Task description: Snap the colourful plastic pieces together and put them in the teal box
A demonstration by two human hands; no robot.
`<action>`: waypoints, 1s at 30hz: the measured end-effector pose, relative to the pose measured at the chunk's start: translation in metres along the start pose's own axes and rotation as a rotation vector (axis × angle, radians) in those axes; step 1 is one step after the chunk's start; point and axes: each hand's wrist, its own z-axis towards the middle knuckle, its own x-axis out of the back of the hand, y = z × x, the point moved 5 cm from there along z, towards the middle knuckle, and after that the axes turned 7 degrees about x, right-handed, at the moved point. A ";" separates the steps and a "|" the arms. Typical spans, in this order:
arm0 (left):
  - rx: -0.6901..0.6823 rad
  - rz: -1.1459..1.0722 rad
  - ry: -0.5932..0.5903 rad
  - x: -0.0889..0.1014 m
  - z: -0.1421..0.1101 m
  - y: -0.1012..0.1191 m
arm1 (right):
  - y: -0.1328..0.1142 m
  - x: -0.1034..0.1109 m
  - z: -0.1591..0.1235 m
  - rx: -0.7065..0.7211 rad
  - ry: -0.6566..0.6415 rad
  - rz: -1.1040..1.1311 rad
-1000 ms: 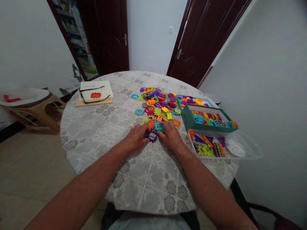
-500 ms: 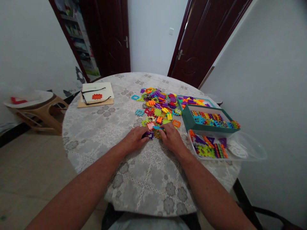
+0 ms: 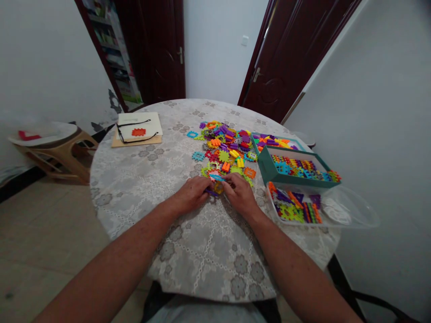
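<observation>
My left hand is closed at the near edge of the pile, with a purple building piece at its fingertips. Across from it, my right hand pinches a light blue building piece between thumb and fingers. A yellow piece lies between the two hands. Just beyond the fingers is the heap of colourful plastic interlocking pieces, some flat with notched edges, some chunky. My fingers partly cover the pieces they hold.
To the right stand a green box of sorted pieces, its lid holding more, and a clear plastic tub. Glasses and an orange piece rest on a notebook at the left. A patterned cloth covers the round table.
The blue piece has tilted, its left end now higher, and the purple piece has turned flatter in my left fingers. The whole view has shifted slightly.
</observation>
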 end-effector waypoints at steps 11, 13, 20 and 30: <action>0.196 -0.192 0.084 0.003 -0.001 -0.012 | 0.000 -0.002 -0.001 0.034 0.034 0.067; 0.182 -0.212 0.080 0.004 -0.001 -0.010 | -0.001 -0.002 -0.001 0.036 0.025 0.085; 0.155 -0.251 -0.016 0.008 -0.003 -0.005 | -0.005 -0.003 -0.002 0.098 -0.005 0.217; 0.095 -0.131 -0.006 0.013 -0.003 -0.004 | -0.004 -0.016 -0.006 -0.143 -0.084 0.408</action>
